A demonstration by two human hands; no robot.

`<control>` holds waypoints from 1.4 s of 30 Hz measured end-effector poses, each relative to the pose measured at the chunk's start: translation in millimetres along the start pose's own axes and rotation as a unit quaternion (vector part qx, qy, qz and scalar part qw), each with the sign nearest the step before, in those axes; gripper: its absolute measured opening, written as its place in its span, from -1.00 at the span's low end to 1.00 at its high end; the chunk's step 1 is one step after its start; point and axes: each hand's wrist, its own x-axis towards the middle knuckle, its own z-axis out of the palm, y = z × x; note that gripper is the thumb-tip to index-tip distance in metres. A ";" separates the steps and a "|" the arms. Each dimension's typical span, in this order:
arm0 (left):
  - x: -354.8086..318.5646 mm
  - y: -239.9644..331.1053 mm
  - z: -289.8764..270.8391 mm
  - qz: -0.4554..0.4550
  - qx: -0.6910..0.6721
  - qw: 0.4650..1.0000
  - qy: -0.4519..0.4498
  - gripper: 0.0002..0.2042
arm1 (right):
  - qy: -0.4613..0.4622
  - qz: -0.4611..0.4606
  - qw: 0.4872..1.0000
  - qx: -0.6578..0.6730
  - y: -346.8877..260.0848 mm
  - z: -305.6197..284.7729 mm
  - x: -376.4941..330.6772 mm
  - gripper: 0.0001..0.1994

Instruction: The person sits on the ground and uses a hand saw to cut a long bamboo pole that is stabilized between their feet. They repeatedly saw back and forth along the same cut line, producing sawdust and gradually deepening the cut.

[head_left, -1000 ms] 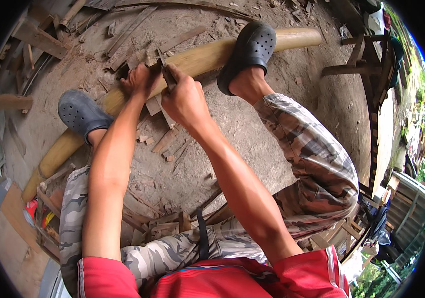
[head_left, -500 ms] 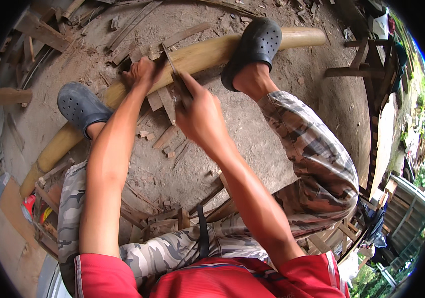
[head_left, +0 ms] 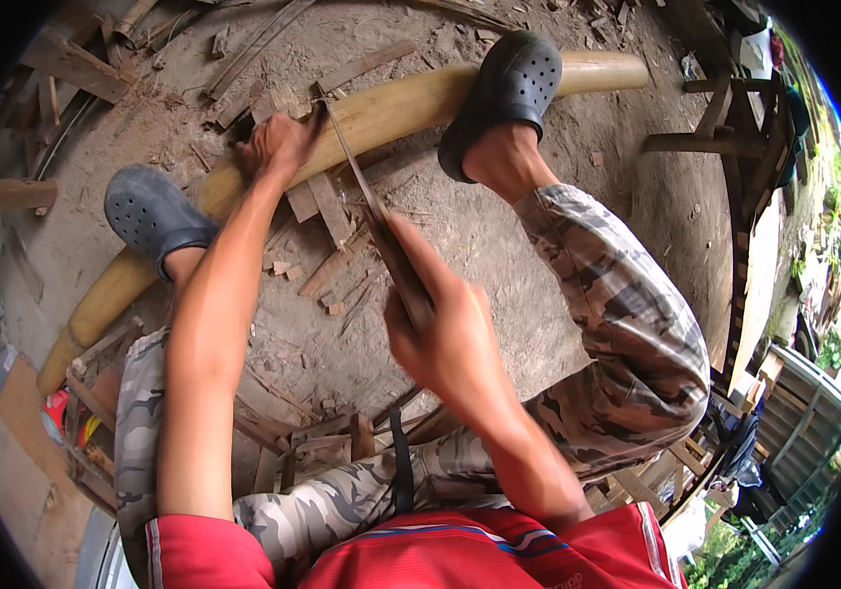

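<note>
Two hands at work on one long bamboo pole (head_left: pixel 410 103) lying across the dirt floor (head_left: pixel 499 255). The left hand (head_left: pixel 278 145) is pressed flat-ish on top of the pole near its middle, fingers curled over the far side, steadying it. The right hand (head_left: pixel 445 334) is clenched around the handle of a long knife (head_left: pixel 356 177); the blade runs up and away, and its tip meets the pole just beside the left hand.

The pole sits tilted across the view, thick pale end at upper right, darker end at lower left. A dark clog (head_left: pixel 507 93) presses down on the right part; a grey clog (head_left: pixel 150 211) sits against the near side of the left part.

Handling, as a judgement: the pole looks stiff and hollow, fairly light for its length. It is round and smooth-skinned, so likely to roll or slip unless pinned. The best hold is from above, palm over the curve, well clear of the blade line. The left fingers are close to the edge here, so that is a risk.

The knife looks thin, rigid and sharp, to be gripped at the handle only.

Wood chips (head_left: pixel 327 221) and split strips lie scattered on the floor below the pole. More scrap slats (head_left: pixel 312 442) are piled near the knees. Camouflage trousers and a red shirt show at the bottom.
</note>
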 end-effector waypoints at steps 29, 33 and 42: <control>-14.8 -73.6 21.5 0.291 0.076 0.946 0.121 0.06 | 0.015 -0.002 1.000 -0.011 -7.0 -11.9 -26.7 -0.46; -9.9 -63.2 25.4 0.317 0.053 0.937 0.138 0.05 | 0.074 -0.077 0.993 -0.046 22.9 31.0 100.7 -0.51; -8.3 -72.4 23.0 0.305 0.091 0.936 0.154 0.00 | 0.036 -0.047 0.998 -0.010 3.8 -10.4 -16.3 -0.43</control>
